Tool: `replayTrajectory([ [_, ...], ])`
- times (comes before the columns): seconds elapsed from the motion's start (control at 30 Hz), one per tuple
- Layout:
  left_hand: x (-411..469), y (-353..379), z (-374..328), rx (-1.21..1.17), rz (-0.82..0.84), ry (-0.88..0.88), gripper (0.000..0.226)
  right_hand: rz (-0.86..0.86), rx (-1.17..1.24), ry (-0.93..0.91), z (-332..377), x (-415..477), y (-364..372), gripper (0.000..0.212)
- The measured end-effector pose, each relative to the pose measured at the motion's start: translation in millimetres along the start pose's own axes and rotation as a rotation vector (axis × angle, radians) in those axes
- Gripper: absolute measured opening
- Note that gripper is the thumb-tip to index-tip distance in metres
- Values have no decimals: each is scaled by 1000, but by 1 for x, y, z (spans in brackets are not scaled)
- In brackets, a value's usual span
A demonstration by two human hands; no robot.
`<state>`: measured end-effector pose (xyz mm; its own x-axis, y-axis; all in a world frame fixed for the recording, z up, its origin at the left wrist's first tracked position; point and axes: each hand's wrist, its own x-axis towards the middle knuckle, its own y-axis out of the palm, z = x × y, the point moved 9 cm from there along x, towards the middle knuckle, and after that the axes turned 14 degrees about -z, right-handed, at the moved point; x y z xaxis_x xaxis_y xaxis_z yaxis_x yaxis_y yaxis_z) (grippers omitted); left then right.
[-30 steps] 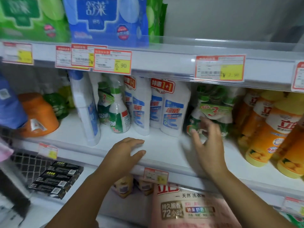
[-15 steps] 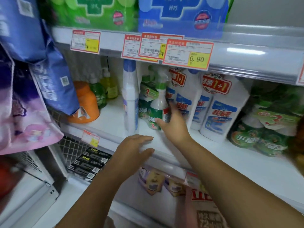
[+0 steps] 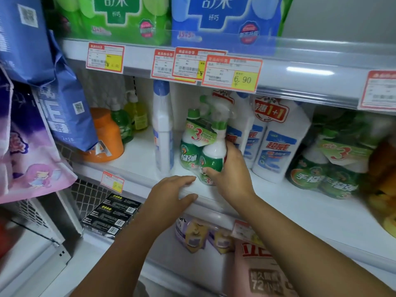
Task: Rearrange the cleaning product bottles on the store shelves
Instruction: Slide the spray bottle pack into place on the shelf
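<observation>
A shrink-wrapped pack of green and white spray bottles (image 3: 200,144) stands on the middle white shelf (image 3: 278,202). My right hand (image 3: 231,174) is wrapped around its right side, fingers across the front of the lower bottle. My left hand (image 3: 169,196) rests on the shelf's front edge just left of the pack, fingers apart, holding nothing. A tall white bottle with a blue cap (image 3: 162,127) stands to the left of the pack. White twin-pack bottles with a red 1+1 label (image 3: 276,144) stand to its right, and a second green spray pack (image 3: 327,166) lies farther right.
An orange jug (image 3: 107,136) and green and yellow pump bottles (image 3: 128,118) sit at the shelf's left back. Blue and pink bags (image 3: 42,116) hang at the left. Tissue packs (image 3: 167,16) fill the top shelf. Orange bottles (image 3: 385,189) crowd the right edge. Black boxes (image 3: 111,215) lie below.
My right hand moved left from the right-hand green pack to the green spray pack beside the tall bottle and closed around it. The view swung left. My left hand stayed on the shelf edge.
</observation>
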<state>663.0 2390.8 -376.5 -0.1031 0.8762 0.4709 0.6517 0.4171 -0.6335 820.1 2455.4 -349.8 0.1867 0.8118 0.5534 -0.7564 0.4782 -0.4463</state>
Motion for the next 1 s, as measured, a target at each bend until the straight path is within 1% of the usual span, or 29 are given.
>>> replayTrajectory([
  [0.1,-2,5,-12,8,17,-5,44,38,12,-25,-7,-18,-44,75],
  [0.17,-5,10,-21,16,30,-1,45,61,4,-7,-19,-28,-77,75],
  [0.3,-8,25,-36,1,52,6,50,118,46,90,-51,-43,-140,74],
  [0.4,-10,44,-56,-86,70,-17,59,121,79,163,-77,-48,-183,77],
  [0.5,-13,77,-87,-166,135,-6,69,57,91,213,-99,-47,-218,77],
  [0.6,-18,113,-118,-271,236,-11,79,-38,92,214,-111,-47,-242,75],
  [0.7,-20,138,-147,-350,281,5,80,-94,70,199,-121,-48,-254,74],
  [0.8,-19,155,-169,-374,268,45,75,-135,39,217,-139,-49,-261,73],
  [0.93,-14,163,-178,-396,207,36,68,-203,23,252,-155,-46,-268,70],
  [1.0,-12,164,-180,-394,197,40,66,-209,15,264,-160,-45,-268,69],
])
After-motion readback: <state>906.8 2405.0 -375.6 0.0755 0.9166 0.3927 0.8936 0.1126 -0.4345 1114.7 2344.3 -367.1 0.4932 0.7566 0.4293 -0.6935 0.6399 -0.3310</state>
